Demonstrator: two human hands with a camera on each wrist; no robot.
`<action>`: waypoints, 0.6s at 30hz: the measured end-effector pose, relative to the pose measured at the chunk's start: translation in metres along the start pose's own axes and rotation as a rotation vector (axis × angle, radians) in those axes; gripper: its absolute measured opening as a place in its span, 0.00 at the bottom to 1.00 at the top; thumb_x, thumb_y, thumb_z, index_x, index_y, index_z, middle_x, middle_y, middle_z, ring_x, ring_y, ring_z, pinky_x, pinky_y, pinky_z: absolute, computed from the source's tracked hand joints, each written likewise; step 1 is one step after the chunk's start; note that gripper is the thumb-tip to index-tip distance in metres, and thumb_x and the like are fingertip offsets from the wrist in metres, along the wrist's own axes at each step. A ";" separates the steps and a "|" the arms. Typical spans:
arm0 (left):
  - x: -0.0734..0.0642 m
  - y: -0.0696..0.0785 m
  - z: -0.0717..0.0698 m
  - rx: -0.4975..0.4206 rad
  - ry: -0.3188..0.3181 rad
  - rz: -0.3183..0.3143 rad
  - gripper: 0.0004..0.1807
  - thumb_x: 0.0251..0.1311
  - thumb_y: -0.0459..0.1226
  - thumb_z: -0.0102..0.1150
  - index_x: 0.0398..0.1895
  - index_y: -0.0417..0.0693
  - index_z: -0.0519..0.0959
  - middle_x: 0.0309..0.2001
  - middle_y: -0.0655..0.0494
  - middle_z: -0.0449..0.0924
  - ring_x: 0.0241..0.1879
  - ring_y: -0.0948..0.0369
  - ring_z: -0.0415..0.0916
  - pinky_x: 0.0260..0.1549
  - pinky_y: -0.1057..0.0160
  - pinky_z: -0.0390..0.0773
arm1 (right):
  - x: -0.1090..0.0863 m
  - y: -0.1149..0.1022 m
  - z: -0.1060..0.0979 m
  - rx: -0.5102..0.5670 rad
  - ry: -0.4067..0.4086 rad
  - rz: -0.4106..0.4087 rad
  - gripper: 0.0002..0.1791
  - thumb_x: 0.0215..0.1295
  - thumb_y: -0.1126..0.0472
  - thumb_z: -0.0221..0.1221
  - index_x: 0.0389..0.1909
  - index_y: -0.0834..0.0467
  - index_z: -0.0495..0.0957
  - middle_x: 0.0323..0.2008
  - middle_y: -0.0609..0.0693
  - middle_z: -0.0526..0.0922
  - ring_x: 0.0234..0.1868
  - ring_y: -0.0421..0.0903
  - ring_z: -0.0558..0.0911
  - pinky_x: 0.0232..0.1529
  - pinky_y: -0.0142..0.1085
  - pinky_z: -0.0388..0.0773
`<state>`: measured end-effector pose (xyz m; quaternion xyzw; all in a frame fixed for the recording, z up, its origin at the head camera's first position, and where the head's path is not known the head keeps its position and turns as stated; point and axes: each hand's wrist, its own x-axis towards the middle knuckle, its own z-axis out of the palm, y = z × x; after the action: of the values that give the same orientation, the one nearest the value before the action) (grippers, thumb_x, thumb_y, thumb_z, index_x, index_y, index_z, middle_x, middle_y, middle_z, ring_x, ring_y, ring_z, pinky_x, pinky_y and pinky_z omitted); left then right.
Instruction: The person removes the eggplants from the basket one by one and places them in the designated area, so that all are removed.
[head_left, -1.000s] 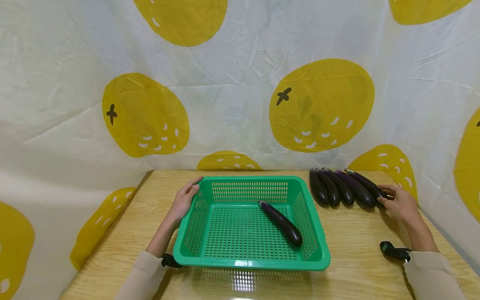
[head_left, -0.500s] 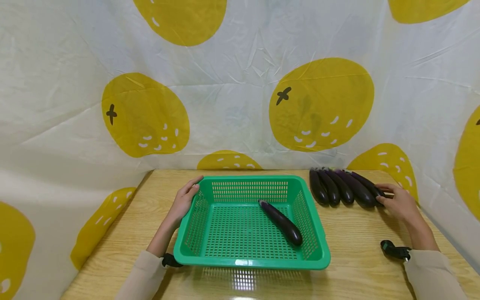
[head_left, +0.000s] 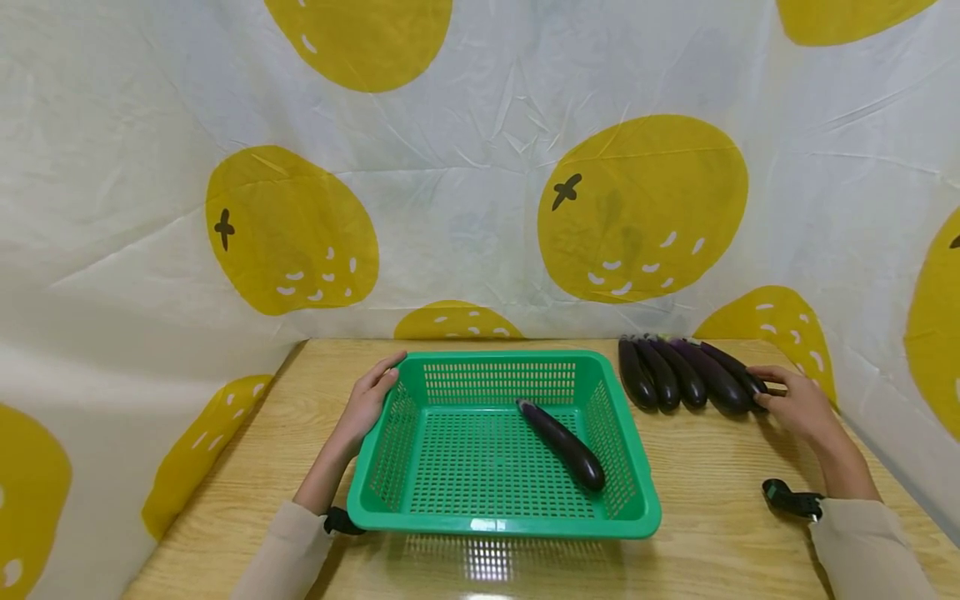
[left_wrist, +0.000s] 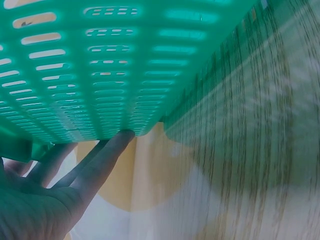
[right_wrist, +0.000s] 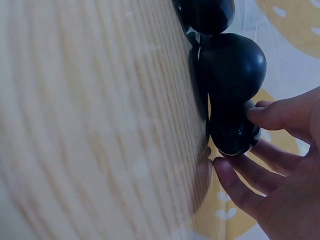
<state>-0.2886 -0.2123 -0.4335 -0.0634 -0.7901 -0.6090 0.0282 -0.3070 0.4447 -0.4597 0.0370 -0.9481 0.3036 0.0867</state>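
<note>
A green plastic basket (head_left: 498, 527) stands on the table in front of me, with one eggplant (head_left: 562, 446) lying in its right half. My left hand (head_left: 371, 400) rests against the basket's left side near the far corner. In the left wrist view its fairly straight fingers (left_wrist: 100, 165) touch the perforated outer wall. At the right, my right hand (head_left: 802, 407) pinches the blunt end of the outermost eggplant (head_left: 727, 362) in a row. The right wrist view shows the thumb (right_wrist: 280, 114) on one side of that eggplant and fingers on the other.
Several more eggplants (head_left: 675, 375) lie side by side at the table's back right, stems toward the curtain (head_left: 480, 233) printed with yellow fruit. The wooden table (head_left: 705, 500) reaches back to that curtain. A black strap with a camera (head_left: 791, 500) sits on the right wrist.
My right hand and the outermost eggplant's blunt end have shifted very slightly left, closer to the neighbouring eggplant. The left hand, the basket and the eggplant inside it have stayed put.
</note>
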 end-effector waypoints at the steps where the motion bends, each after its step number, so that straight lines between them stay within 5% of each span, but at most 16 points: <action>1: 0.000 0.000 0.000 -0.002 0.004 -0.002 0.26 0.83 0.48 0.42 0.79 0.58 0.65 0.73 0.45 0.71 0.67 0.47 0.73 0.59 0.62 0.73 | 0.000 0.000 0.000 0.004 0.000 0.001 0.26 0.74 0.67 0.56 0.68 0.75 0.67 0.63 0.83 0.68 0.60 0.84 0.69 0.53 0.70 0.72; 11: 0.001 0.001 0.000 -0.004 0.008 -0.005 0.26 0.83 0.48 0.42 0.79 0.56 0.65 0.71 0.43 0.73 0.65 0.46 0.74 0.56 0.65 0.73 | 0.000 0.001 0.000 0.009 0.016 -0.009 0.26 0.73 0.65 0.58 0.67 0.75 0.69 0.62 0.83 0.70 0.59 0.83 0.72 0.50 0.65 0.78; 18: 0.000 0.002 0.001 0.002 0.010 -0.004 0.26 0.83 0.48 0.42 0.79 0.57 0.65 0.72 0.44 0.73 0.66 0.47 0.73 0.57 0.67 0.73 | -0.001 0.000 -0.003 0.034 -0.030 0.041 0.30 0.76 0.61 0.56 0.71 0.74 0.64 0.65 0.85 0.64 0.61 0.84 0.69 0.54 0.70 0.73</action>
<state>-0.2882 -0.2112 -0.4322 -0.0586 -0.7909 -0.6084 0.0311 -0.3060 0.4467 -0.4574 0.0235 -0.9445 0.3210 0.0657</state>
